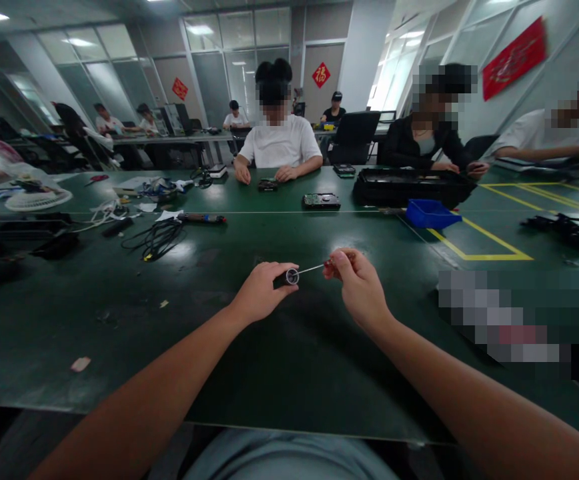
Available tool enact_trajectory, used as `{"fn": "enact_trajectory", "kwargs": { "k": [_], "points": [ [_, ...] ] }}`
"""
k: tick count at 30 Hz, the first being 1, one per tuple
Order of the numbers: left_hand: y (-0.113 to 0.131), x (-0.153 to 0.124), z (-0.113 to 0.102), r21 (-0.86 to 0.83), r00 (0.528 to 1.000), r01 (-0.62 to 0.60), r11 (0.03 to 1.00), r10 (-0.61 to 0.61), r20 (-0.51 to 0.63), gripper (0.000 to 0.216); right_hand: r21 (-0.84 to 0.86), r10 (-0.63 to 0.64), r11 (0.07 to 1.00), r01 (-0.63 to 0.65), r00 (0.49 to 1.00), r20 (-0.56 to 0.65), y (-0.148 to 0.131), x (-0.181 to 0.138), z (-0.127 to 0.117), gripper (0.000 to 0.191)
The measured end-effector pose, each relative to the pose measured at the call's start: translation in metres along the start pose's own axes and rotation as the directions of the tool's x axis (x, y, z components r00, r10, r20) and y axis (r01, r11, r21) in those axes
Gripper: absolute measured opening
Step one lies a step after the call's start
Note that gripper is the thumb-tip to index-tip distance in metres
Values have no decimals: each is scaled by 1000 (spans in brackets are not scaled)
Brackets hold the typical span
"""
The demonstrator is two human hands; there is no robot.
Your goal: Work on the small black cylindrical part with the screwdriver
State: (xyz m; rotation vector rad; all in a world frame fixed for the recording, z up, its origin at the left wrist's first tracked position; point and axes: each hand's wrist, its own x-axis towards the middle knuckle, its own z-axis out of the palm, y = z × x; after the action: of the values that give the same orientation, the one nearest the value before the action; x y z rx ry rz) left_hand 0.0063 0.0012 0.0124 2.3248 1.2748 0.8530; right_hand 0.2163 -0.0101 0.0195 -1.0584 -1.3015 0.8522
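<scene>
Between the fingers and thumb of my left hand (pixel 261 291) is a dark cylinder (pixel 292 277), its round, silver-rimmed open end turned toward my right side. My right hand (pixel 363 288) is closed around the reddish handle of a thin screwdriver (pixel 311 269). The metal shaft points left, and its tip reaches the cylinder's open end. How deep the tip sits cannot be made out. Both hands are held over the middle of the green table (pixel 289 373). Most of the cylinder's body is hidden by my left fingers.
A corded tool (pixel 202 218) with coiled black cable lies ahead on the left. Farther off are a hard drive (pixel 321 200), a blue bin (pixel 432 213) and a long black housing (pixel 409 187). Several people work across the table. A blurred-out item (pixel 494 317) lies at right.
</scene>
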Motion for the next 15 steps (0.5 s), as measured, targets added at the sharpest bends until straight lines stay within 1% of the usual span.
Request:
{"fn": "enact_trajectory", "kwargs": {
  "k": [6,8,11,13,15],
  "points": [
    [1,0,-2,-7,1000,21,1000,-21,7,38,-38,-25,999,27,999,38,-6,0,-2,26],
    [2,0,-2,-6,1000,24,1000,-24,8,37,-120,-30,992,36,998,47,-11,-1,-4,28],
    [2,0,-1,-4,1000,26,1000,-26,-2,37,-331,-33,942,49,998,54,-20,-2,-7,36],
    [1,0,-1,-4,1000,29,1000,-29,-7,37,-344,-54,937,70,997,57,-23,-4,-7,31],
    [-1,0,0,-2,999,30,1000,-30,-9,38,-312,-84,944,107,993,84,-22,-5,-7,23]
  ]
}}
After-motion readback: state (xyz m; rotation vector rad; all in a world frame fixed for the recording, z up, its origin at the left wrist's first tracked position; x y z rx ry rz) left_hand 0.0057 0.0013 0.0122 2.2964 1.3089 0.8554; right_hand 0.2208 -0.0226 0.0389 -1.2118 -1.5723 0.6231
